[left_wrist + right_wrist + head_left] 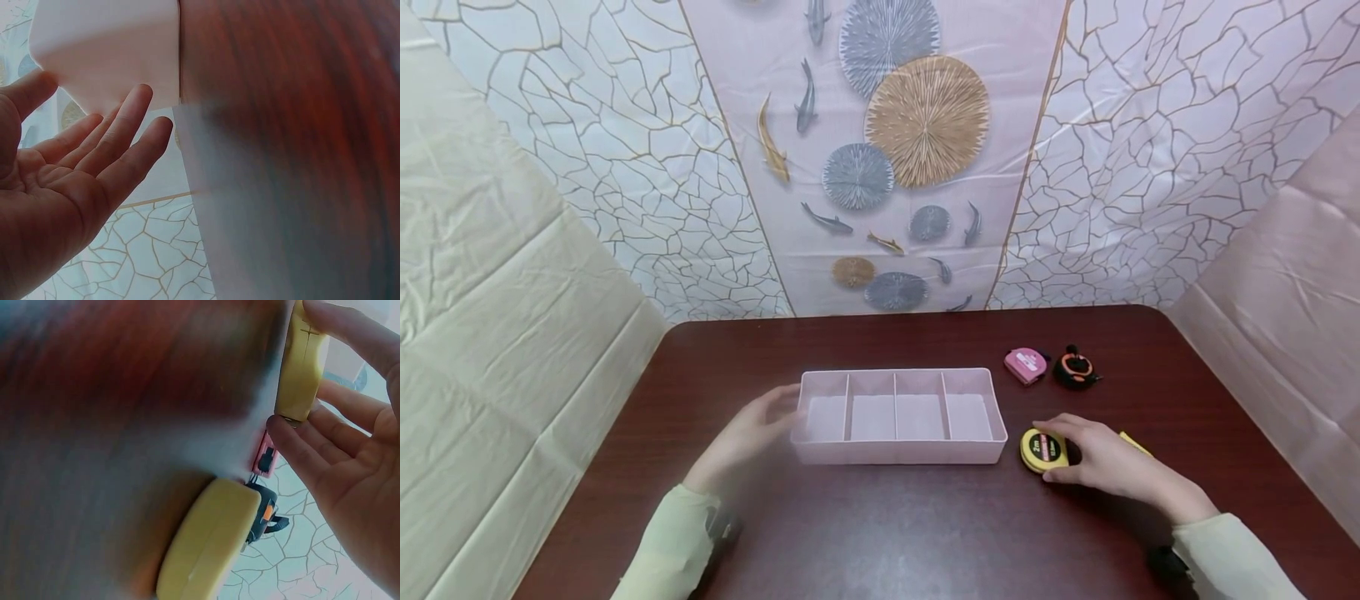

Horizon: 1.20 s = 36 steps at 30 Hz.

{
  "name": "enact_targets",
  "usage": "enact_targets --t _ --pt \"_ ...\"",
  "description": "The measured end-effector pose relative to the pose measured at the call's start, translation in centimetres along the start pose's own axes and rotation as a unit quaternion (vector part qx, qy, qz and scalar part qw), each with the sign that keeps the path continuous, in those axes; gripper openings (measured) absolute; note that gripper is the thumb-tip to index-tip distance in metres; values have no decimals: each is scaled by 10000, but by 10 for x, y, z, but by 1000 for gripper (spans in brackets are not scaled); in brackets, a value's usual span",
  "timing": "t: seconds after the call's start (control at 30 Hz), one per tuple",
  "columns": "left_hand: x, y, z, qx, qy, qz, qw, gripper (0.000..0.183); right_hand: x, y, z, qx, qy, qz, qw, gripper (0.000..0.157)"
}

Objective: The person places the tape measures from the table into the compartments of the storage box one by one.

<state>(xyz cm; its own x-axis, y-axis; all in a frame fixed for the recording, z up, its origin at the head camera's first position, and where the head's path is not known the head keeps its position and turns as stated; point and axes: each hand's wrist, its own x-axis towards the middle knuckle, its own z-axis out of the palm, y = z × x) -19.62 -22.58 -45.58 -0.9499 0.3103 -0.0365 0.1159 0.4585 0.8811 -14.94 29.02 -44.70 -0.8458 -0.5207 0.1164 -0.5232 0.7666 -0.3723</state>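
Note:
A pale pink divided box point(895, 452) lies on the table, its compartments showing nothing inside. At its left end is my left hand point(748, 437), fingers loosely extended; the left wrist view shows the spread fingers point(140, 100) beside the box's end wall point(119, 56). Whether they touch it is hard to tell. My right hand point(1101, 458) pinches a round yellow tape measure point(1043, 450) between thumb and fingers, right of the box. A second yellow tape measure point(209, 544) sits behind that hand, mostly hidden in the head view.
Beyond the right hand lie a pink tape measure point(1026, 365) and a black-and-orange tape measure point(1075, 368). The dark red-brown table point(880, 533) ends at a patterned cloth backdrop point(700, 208), with pale cloth walls on both sides.

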Motion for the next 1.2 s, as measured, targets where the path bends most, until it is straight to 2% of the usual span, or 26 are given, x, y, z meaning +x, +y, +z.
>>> enact_targets --t 0.63,0.9,1.07,1.2 --pt "-4 2 2 -317 185 -261 9990 53 5 1 -26 -151 77 49 9998 65" --pt "-4 2 4 -599 309 -413 9969 68 7 1 -42 -385 199 160 9989 64" --pt "-4 3 6 -828 414 -426 9948 61 9 1 -52 -384 339 139 9986 65" --pt "-4 3 6 -813 445 -455 9947 57 12 -1 -62 -397 501 51 9979 64"
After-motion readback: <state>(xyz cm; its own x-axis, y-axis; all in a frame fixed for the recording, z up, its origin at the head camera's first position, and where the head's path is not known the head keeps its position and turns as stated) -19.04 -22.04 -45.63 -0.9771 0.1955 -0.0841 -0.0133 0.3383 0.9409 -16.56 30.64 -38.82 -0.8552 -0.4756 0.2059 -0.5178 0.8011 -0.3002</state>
